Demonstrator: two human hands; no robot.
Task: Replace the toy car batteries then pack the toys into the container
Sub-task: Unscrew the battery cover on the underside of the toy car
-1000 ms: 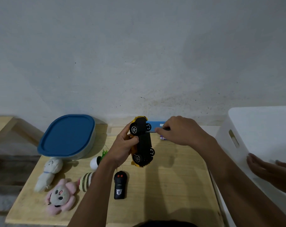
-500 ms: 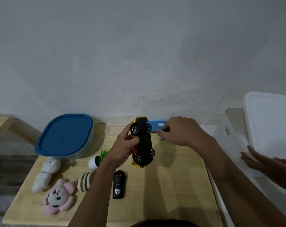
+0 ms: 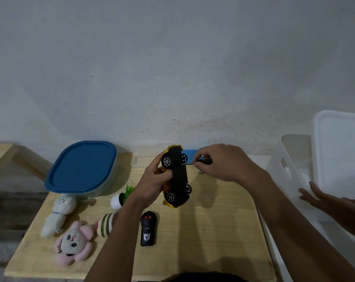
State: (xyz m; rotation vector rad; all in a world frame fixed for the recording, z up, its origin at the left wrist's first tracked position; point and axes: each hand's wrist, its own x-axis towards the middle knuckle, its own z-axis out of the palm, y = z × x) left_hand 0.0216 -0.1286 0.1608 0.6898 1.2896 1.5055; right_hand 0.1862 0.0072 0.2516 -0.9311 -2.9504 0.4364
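My left hand [image 3: 152,184] grips a yellow toy car [image 3: 177,178] turned on its side, black underside and wheels facing right. My right hand [image 3: 223,162] is closed on a small screwdriver [image 3: 197,162] whose tip touches the car's underside near the upper wheels. A black remote control [image 3: 147,231] lies on the wooden table [image 3: 213,241] below the car. A blue-lidded container [image 3: 82,168] stands at the back left. Plush toys lie at the left: a white one [image 3: 57,213], a pink one [image 3: 74,244] and a striped one [image 3: 106,223].
A white bin [image 3: 290,165] stands at the right with its white lid [image 3: 339,151] lifted off to the side; another person's hand [image 3: 315,197] rests there. A white-and-green toy [image 3: 121,199] and a blue flat object [image 3: 192,155] lie on the table. The wall runs close behind.
The white lid has been lifted off the bin at the right, showing its inside. My hands and the car have stayed almost in place.
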